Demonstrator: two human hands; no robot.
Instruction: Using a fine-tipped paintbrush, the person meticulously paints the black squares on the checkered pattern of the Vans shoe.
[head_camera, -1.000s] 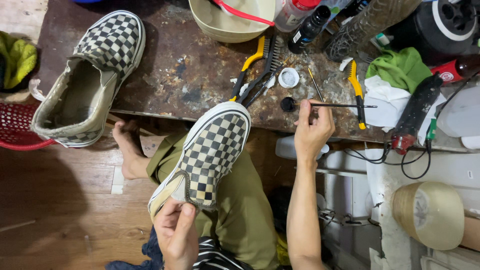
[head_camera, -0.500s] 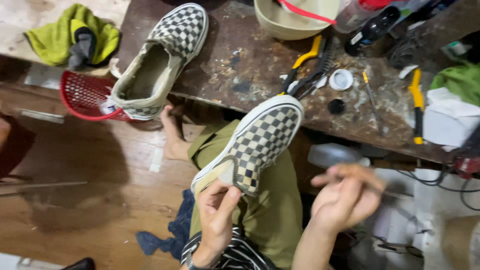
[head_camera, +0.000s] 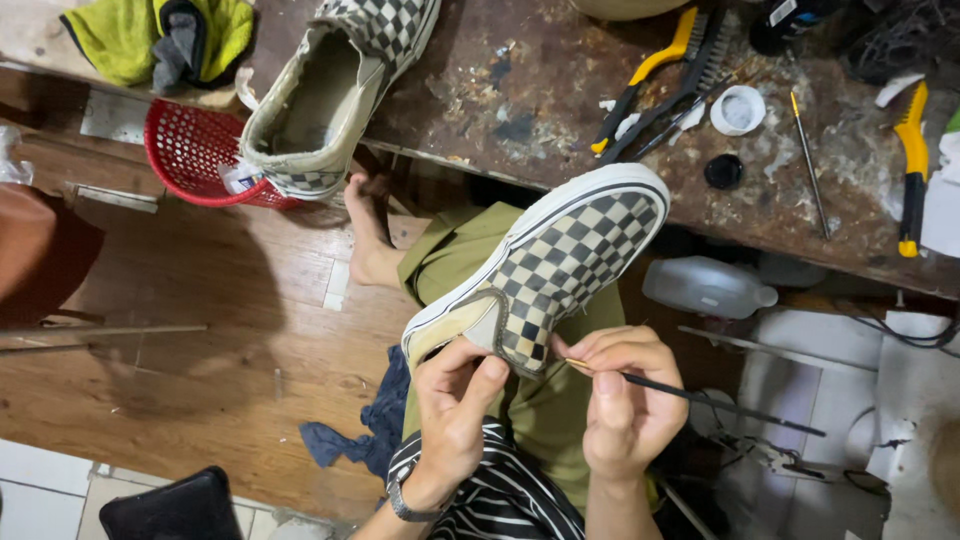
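A black-and-white checkered slip-on shoe rests on my lap, toe pointing up toward the workbench. My left hand grips its heel opening, thumb pressed inside the collar. My right hand pinches a thin black brush, its tip touching the shoe's side near the heel. The matching checkered shoe lies on the workbench's left end, opening upward.
On the stained bench lie yellow-handled wire brushes, a white cap, a black lid, a thin stick. A red basket and green cloth sit left. A plastic jug lies under the bench. Blue rag on the wood floor.
My right hand came down from the bench with the thin brush and now holds its tip against the shoe's side. My view swung left and lower; my left hand kept the heel.
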